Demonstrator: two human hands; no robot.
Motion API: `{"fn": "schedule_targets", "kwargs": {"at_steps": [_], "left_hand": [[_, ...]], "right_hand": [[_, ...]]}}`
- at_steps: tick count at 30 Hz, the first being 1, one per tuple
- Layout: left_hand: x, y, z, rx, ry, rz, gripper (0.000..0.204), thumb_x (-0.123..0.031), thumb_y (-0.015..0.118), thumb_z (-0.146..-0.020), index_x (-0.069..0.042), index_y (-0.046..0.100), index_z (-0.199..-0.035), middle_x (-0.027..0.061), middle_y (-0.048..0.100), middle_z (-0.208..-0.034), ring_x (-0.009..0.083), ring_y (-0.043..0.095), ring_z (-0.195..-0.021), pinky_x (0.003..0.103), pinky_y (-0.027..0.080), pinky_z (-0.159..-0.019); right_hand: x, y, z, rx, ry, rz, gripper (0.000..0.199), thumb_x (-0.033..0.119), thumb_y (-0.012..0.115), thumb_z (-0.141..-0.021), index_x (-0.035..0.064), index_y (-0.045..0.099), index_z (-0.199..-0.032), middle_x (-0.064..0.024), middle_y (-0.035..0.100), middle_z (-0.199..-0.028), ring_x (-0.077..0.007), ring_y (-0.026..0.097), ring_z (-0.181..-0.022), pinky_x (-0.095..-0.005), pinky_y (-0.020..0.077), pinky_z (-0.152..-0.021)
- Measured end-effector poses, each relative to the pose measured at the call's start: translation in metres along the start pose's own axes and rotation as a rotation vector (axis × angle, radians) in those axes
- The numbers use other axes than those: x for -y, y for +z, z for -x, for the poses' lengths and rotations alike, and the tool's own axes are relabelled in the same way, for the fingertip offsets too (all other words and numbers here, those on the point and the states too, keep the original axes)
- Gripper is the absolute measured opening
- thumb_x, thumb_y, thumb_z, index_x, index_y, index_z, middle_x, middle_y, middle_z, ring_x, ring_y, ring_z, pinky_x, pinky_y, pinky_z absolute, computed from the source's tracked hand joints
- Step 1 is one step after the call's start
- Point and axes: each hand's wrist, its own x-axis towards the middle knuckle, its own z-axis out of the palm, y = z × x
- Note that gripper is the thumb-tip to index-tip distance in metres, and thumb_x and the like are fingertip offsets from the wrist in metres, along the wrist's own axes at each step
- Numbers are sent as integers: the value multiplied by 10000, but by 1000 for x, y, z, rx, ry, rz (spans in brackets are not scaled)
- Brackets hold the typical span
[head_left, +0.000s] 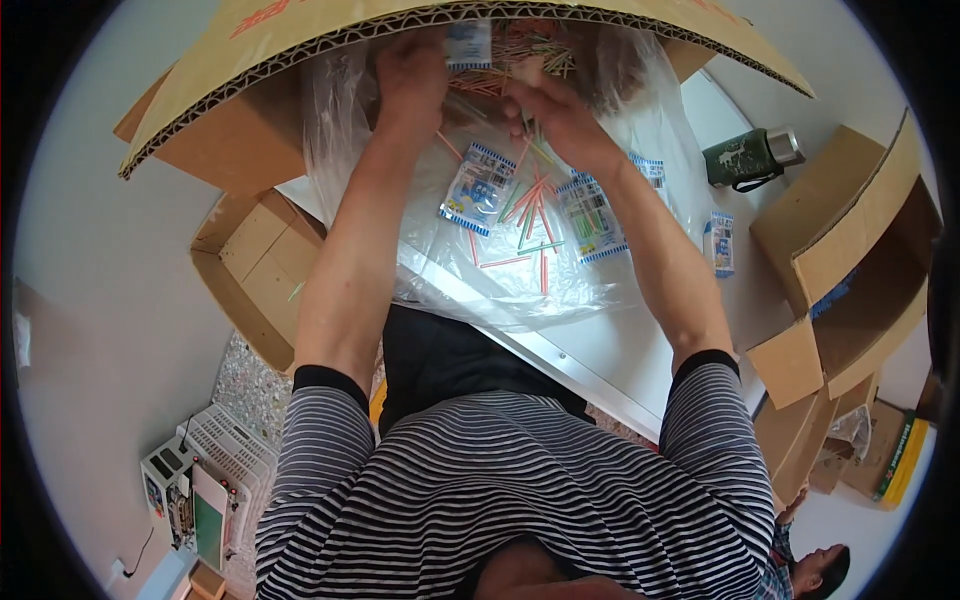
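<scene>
My left hand (412, 75) reaches into a large open cardboard box and is closed at the edge of a small blue-and-white packet (468, 46). My right hand (562, 120) is in front of a pile of thin coloured sticks (545, 52), red, green and pale. Its fingers are curled together; what they hold, if anything, is hidden. Below my hands, loose sticks (540, 205) lie scattered on a clear plastic liner (440, 275). A filled packet (479, 188) rests there on the left, and another packet (594, 215) with green sticks showing lies under my right forearm.
The cardboard box flap (330, 45) arches over my hands. A smaller carton (255, 255) stands at the left. To the right are a dark green flask (752, 158), a small packet (719, 244) and an open carton (850, 260). Another person (815, 572) is at the lower right.
</scene>
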Motion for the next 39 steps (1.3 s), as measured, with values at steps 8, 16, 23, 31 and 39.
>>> {"fn": "schedule_targets", "kwargs": {"at_steps": [8, 16, 23, 31, 39], "left_hand": [[-43, -24, 68, 54, -393, 444, 188, -223, 618, -990, -45, 639, -1045, 65, 686, -946, 192, 684, -805, 363, 602, -630], [-44, -36, 92, 130, -387, 252, 189, -176, 740, -909, -5, 687, -969, 66, 715, -855, 145, 682, -691, 293, 576, -559], [-46, -45, 118, 272, -275, 72, 167, -145, 725, -919, 19, 743, -950, 64, 740, -869, 79, 656, -703, 228, 515, -622], [-36, -51, 130, 470, -247, -96, 185, -144, 726, -917, 11, 752, -1013, 28, 737, -846, 43, 626, -707, 205, 494, -621], [-39, -39, 140, 412, -275, -23, 178, -144, 723, -921, 10, 752, -1005, 13, 725, -828, 33, 595, -679, 199, 470, -601]], "right_hand": [[-59, 3, 18, -141, -384, 246, 170, 191, 482, -1065, 36, 547, -1093, -37, 623, -952, -128, 576, -938, -282, 461, -881], [-55, 3, 30, -107, -353, 359, 134, 137, 469, -1060, 26, 523, -1111, -57, 642, -988, -126, 588, -967, -277, 459, -895], [-41, -6, 28, -277, -251, -150, 117, 127, 492, -1046, 39, 540, -1108, -79, 653, -1003, -226, 654, -1026, -337, 500, -927], [7, -7, 40, -297, -371, -652, 124, 123, 510, -1032, 27, 551, -1101, -119, 662, -1015, -358, 648, -1117, -480, 474, -1037], [10, 7, 44, -141, -440, -816, 149, 162, 566, -1011, 33, 570, -1087, -129, 674, -1031, -375, 636, -1137, -516, 445, -1069]]}}
